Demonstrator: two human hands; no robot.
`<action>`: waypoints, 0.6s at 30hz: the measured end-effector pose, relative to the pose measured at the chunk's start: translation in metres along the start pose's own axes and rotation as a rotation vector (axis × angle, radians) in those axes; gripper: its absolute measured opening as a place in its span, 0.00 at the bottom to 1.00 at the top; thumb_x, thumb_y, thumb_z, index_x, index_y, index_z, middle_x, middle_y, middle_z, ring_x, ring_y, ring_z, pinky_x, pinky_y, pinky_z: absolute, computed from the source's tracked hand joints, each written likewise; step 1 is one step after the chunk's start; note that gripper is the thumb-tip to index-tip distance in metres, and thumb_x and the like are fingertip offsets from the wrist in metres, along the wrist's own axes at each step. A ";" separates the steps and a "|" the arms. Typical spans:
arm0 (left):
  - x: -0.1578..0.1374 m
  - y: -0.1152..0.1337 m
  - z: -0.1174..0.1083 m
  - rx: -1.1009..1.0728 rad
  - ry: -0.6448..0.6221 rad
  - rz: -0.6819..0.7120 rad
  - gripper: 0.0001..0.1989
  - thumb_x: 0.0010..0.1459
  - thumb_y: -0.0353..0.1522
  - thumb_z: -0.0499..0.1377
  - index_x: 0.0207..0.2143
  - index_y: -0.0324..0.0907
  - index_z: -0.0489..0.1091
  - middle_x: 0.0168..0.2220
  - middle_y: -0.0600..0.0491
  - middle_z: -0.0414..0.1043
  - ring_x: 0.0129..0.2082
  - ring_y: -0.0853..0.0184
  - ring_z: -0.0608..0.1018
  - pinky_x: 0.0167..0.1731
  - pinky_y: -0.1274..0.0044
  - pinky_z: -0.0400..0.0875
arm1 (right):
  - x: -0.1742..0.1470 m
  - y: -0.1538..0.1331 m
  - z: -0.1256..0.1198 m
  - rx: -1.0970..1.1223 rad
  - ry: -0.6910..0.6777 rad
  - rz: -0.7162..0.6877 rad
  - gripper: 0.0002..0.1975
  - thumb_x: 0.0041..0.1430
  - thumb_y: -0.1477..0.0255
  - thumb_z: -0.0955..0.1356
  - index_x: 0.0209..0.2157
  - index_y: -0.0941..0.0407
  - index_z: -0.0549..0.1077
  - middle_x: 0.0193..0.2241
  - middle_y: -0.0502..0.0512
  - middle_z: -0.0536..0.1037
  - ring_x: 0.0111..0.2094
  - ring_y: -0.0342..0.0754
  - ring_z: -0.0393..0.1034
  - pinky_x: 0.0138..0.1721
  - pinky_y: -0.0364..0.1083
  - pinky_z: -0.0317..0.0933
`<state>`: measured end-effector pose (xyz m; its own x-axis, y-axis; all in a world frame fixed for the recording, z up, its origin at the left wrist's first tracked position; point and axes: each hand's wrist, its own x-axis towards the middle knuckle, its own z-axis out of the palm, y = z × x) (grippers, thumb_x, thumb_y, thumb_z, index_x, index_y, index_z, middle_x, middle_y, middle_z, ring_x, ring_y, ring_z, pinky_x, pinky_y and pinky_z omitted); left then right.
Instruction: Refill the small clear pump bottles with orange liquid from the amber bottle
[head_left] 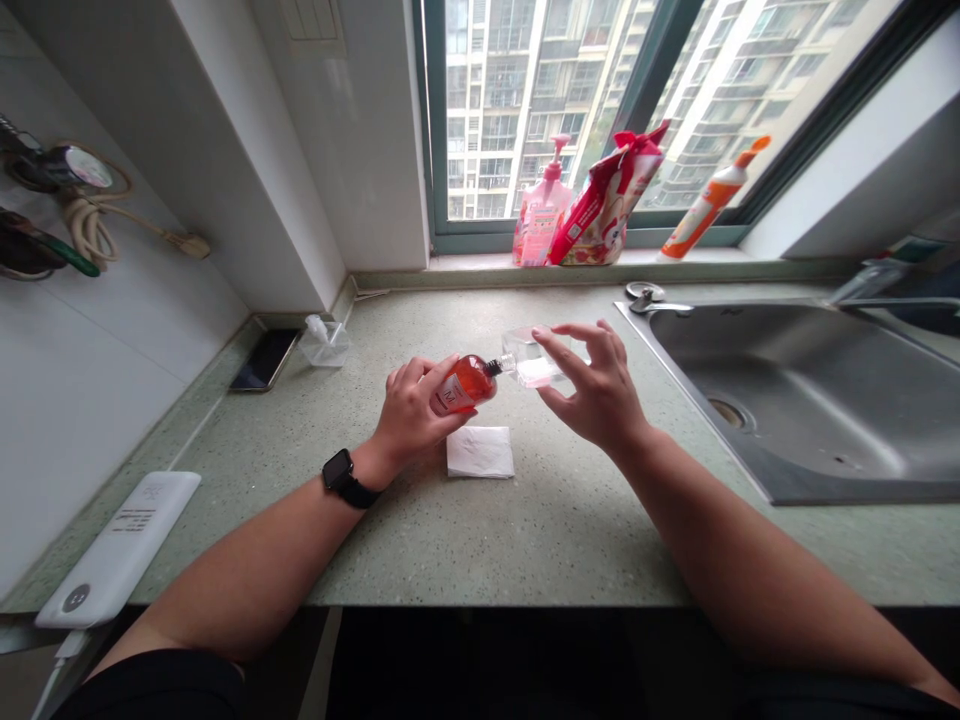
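Note:
My left hand (420, 405), a black watch on its wrist, is wrapped round an orange-red bottle (471, 383) with a pale label. That bottle is tipped to the right, and its black threaded neck meets the clear neck of a second container. This clear, square-sided bottle (529, 362) is in my right hand (596, 385), between the thumb and fingers. It lies tilted, with a little pale pink inside near its lower side; whether that is liquid I cannot tell. Below the two bottles, a folded white tissue (480, 453) rests on the counter.
The speckled counter (570, 540) holds a phone (265, 360), a small clear box with tissue (325, 342) and a white power bank (120, 550). A steel sink (795, 400) is at right. On the windowsill stand a pink pump bottle (541, 218), red bag (611, 200) and orange-white bottle (705, 212).

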<state>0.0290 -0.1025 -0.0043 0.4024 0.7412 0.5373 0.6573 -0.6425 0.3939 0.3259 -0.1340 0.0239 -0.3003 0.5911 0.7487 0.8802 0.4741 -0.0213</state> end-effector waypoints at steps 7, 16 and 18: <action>0.000 0.001 -0.001 -0.003 -0.001 0.003 0.40 0.59 0.47 0.72 0.70 0.51 0.66 0.53 0.47 0.73 0.52 0.53 0.76 0.58 0.59 0.67 | 0.001 0.000 -0.001 0.007 0.001 -0.005 0.50 0.59 0.76 0.75 0.76 0.35 0.54 0.62 0.58 0.69 0.63 0.64 0.70 0.71 0.73 0.55; 0.000 0.001 -0.001 -0.001 0.005 0.010 0.40 0.60 0.47 0.73 0.71 0.51 0.65 0.53 0.47 0.73 0.52 0.55 0.75 0.58 0.60 0.67 | 0.001 -0.001 -0.001 -0.005 0.013 -0.023 0.48 0.59 0.76 0.75 0.75 0.37 0.56 0.61 0.59 0.70 0.63 0.63 0.70 0.72 0.72 0.55; 0.000 0.001 -0.001 -0.001 0.005 0.011 0.40 0.60 0.47 0.72 0.71 0.51 0.65 0.53 0.47 0.73 0.52 0.55 0.75 0.58 0.60 0.67 | 0.002 -0.001 -0.001 -0.002 0.013 -0.020 0.49 0.59 0.76 0.75 0.75 0.37 0.55 0.62 0.58 0.70 0.63 0.63 0.70 0.72 0.72 0.54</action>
<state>0.0291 -0.1036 -0.0036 0.4067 0.7329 0.5453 0.6522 -0.6510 0.3884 0.3252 -0.1342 0.0260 -0.3133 0.5730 0.7573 0.8746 0.4849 -0.0050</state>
